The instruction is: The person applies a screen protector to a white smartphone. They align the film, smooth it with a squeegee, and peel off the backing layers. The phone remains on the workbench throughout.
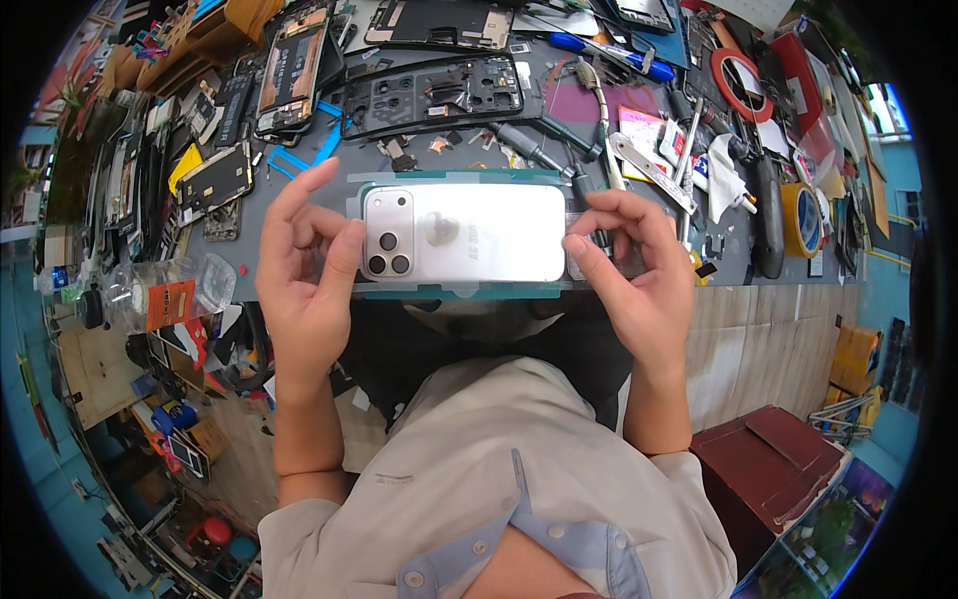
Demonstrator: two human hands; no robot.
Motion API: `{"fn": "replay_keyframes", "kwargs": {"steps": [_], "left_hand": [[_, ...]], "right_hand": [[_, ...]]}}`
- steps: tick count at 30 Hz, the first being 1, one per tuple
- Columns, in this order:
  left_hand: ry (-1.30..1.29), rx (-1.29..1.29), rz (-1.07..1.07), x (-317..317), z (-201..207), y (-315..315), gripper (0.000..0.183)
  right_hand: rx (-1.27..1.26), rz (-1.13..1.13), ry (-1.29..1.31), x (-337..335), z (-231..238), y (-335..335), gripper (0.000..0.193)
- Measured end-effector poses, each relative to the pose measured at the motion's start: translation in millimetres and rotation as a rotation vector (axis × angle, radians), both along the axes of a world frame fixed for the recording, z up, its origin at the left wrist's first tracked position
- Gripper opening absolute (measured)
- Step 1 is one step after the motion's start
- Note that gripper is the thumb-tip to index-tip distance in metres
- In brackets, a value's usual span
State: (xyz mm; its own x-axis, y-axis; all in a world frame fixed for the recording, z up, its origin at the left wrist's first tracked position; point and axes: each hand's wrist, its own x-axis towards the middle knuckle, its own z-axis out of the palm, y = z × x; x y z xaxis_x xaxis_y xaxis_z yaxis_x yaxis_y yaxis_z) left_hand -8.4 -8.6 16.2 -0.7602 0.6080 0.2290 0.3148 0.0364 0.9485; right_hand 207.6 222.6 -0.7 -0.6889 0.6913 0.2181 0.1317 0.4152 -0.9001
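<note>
A white phone (pixel 499 232) is level in front of me with its back up and its three-lens camera block (pixel 388 234) at the left end. Clear film with teal edges (pixel 459 291) runs around it, overlapping the table's front edge. At the left end, my left hand (pixel 307 250) has its thumb bent against the film's edge and its index finger raised; the other fingers curl behind. My right hand (pixel 639 260) pinches a clear end of the film between thumb and index finger, beside the phone's right end. The fingertips' undersides are hidden.
Beyond the phone lie an opened phone frame (pixel 434 97), screwdrivers (pixel 529 148) and a blue marker (pixel 611 56). Yellow tape (pixel 800 220) and a red tape ring (pixel 741 86) are at the right. A clear plastic package (pixel 205 285) hangs near the left table edge.
</note>
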Motion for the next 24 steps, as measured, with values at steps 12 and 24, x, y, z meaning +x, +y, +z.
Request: {"fn": "replay_keyframes", "kwargs": {"steps": [12, 24], "left_hand": [[-0.004, 0.18, -0.09, 12, 41, 23, 0.065], [0.043, 0.295, -0.175, 22, 57, 51, 0.065]], "right_hand": [[0.049, -0.003, -0.007, 0, 4, 1, 0.039], [0.089, 0.01, 0.055, 2, 2, 3, 0.033]]}}
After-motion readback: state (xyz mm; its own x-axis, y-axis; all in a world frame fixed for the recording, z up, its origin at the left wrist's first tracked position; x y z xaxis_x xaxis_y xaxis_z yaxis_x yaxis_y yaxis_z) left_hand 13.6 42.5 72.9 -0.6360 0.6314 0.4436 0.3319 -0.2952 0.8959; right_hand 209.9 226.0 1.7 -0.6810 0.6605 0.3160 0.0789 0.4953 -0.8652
